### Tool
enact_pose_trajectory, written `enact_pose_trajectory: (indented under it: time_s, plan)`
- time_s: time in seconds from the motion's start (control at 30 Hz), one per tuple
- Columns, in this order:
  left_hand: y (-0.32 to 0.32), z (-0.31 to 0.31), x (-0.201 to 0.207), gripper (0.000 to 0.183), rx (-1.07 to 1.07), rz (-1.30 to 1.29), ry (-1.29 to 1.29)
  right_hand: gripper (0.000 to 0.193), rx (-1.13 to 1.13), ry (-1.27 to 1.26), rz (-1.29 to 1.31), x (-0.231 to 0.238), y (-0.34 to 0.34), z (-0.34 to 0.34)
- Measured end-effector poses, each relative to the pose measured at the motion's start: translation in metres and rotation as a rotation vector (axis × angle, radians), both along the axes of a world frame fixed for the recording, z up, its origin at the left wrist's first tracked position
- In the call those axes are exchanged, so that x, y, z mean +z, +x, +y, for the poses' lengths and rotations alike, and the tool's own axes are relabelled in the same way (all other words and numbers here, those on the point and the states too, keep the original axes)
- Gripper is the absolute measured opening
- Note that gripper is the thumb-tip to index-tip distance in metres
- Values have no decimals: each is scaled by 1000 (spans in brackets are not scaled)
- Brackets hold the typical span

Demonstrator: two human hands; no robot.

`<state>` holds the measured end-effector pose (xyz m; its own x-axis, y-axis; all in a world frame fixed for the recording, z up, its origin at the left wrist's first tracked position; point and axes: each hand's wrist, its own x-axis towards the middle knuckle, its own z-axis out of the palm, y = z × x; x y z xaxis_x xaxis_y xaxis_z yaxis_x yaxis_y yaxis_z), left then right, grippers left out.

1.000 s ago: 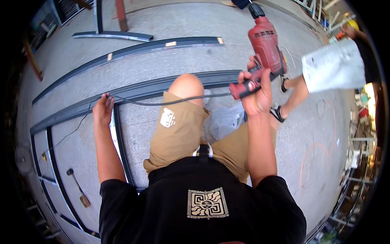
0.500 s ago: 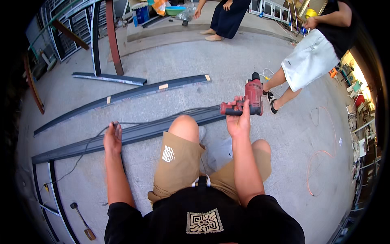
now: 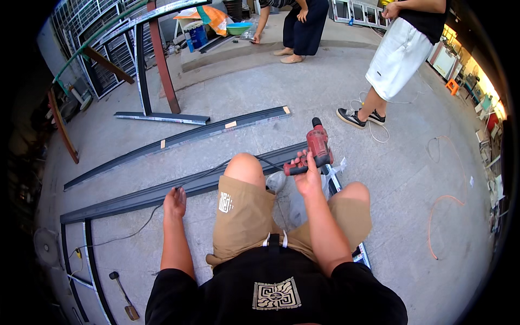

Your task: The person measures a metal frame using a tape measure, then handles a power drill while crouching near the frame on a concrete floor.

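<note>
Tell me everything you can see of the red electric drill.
The electric drill has a scuffed red housing, apparently plastic, with black sections and a black chuck; no bit can be made out. The right hand grips its handle, holding it in the air with the chuck pointing away from the wearer and the handle extending to the left. A black cord leaves the handle toward the left hand. Whether it is running can't be told.
</note>
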<state>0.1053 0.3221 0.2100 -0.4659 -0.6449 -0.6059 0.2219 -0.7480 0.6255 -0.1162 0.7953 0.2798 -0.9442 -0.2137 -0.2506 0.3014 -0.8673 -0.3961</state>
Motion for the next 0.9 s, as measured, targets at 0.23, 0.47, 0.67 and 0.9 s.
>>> enact_pose_trajectory:
  time_s: [0.23,0.47,0.67,0.9]
  plan:
    - [8,-12,-39,25,-82,-64,57,29,16,7,-42,-41,6,3]
    - [-2,28,-84,19,-209,-184,198,24,33,124,-141,-59,12,10]
    - [-14,31,-94,17,-244,-189,179,26,81,183,-189,-76,15,0]
    - [-33,12,-37,13,-259,-46,-137,29,158,221,-179,-91,29,-13]
